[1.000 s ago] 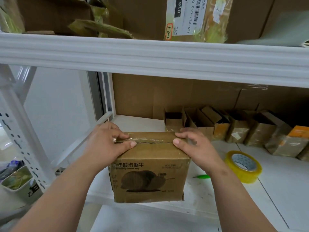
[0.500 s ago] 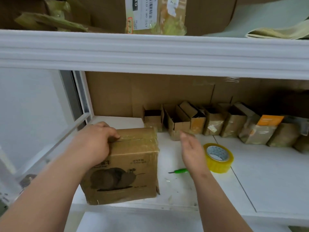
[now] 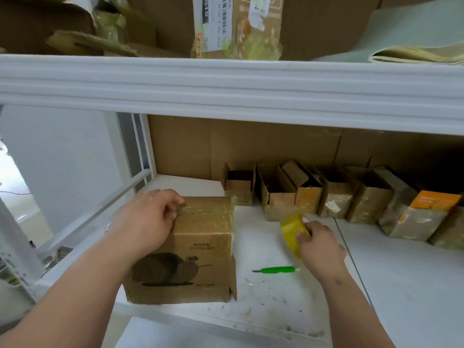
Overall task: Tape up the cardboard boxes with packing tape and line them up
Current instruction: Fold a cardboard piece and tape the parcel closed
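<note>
On the white shelf board (image 3: 401,285): one taped cardboard box with a snail print (image 3: 200,247) at the front left corner, one yellow packing tape roll (image 3: 292,229), one green-handled cutter (image 3: 276,270), and a row of about seven small cardboard boxes (image 3: 336,197) along the back edge.

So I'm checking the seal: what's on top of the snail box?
Clear tape runs along the top seam of the snail box. The left hand rests on its top left corner, fingers curled over the tape, hiding that end.
</note>
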Available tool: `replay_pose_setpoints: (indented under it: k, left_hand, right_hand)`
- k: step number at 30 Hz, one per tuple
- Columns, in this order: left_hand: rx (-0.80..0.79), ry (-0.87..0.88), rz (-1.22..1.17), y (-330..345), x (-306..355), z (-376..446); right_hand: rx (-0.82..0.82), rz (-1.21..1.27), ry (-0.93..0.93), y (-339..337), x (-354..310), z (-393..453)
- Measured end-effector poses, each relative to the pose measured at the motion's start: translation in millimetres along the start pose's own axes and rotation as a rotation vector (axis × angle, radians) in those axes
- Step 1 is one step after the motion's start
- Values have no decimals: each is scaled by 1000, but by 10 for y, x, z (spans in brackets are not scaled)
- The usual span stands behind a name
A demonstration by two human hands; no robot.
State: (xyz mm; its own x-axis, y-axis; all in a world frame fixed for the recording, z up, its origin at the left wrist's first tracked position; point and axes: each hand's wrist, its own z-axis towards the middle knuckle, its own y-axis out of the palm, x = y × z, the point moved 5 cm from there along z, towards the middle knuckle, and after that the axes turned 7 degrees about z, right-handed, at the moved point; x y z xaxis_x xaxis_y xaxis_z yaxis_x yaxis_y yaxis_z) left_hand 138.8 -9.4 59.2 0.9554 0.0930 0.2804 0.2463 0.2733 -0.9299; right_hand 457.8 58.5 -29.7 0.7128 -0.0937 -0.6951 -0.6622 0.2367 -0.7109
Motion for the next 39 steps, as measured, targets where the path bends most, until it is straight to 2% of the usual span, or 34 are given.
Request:
replay_pose_setpoints:
  k: [3,5,10,15,19,22,27,31,36,39]
  left_hand:
    - [-79,-13,-80,-58,-19,-36]
    - [-129,1,-147,-137,-8,-62]
    - [-312,-10,-524,-283,-111,-148]
    - [-275,32,-775,-350,-260,-164]
    - [-112,-10,-1034,-373,-416,-176]
    - [-58,-75,-1199,-356,-505,-176]
    - [-1,-157,-1137,-330,-643,-107]
    - [101,-198,-1024,-331,-739,-68]
    - [110,-257,-1007,-272,-805,-75]
    - [115,-281,-1067,-249,-800,-58]
  right_hand:
    - [-47,253,-262,-219,-520,-181]
    - [-61,295,-406,-353,-874,-370]
    - [-124,172,-691,-443,-1584,-796]
    - [-205,35,-872,-249,-2055,-1011]
    - [-240,-48,-933,-103,-2254,-1091]
    - [-282,-42,-917,-42,-2306,-1068]
    - [-417,-70,-775,57,-2272,-954]
    - [-449,-120,-770,93,-2224,-852]
    - [-509,22,-735,94,-2175,-724]
    - [-469,136,-784,39,-2193,-670]
